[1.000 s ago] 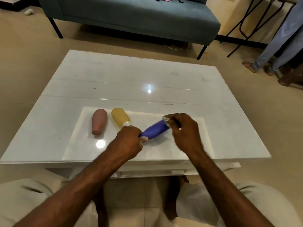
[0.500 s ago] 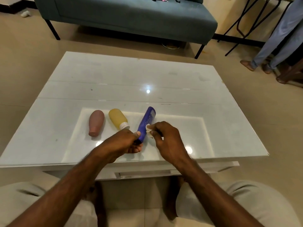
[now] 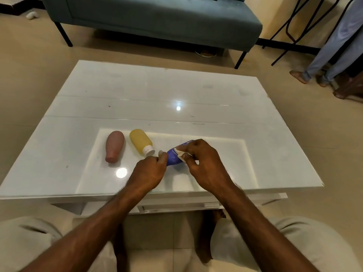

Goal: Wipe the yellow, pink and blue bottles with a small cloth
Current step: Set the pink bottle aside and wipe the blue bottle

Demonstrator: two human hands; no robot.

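Note:
The blue bottle point(image 3: 173, 158) is held just above the white table point(image 3: 157, 95), its cap end pinched in my left hand point(image 3: 149, 171). My right hand point(image 3: 204, 163) covers most of the bottle's body and presses a small white cloth point(image 3: 179, 151) against it. The yellow bottle point(image 3: 141, 141) with a white cap lies on the table just left of my hands. Left of that lies the pink bottle point(image 3: 114, 146), cap toward me.
A teal sofa point(image 3: 157, 18) stands beyond the table. Another person's legs point(image 3: 334, 48) and black metal furniture legs point(image 3: 290, 26) are at the far right. My knees are below the table's near edge.
The blue bottle has swung from pointing away from me back to pointing right, and my right hand with the cloth has slid over its body. The pink and yellow bottles have not moved.

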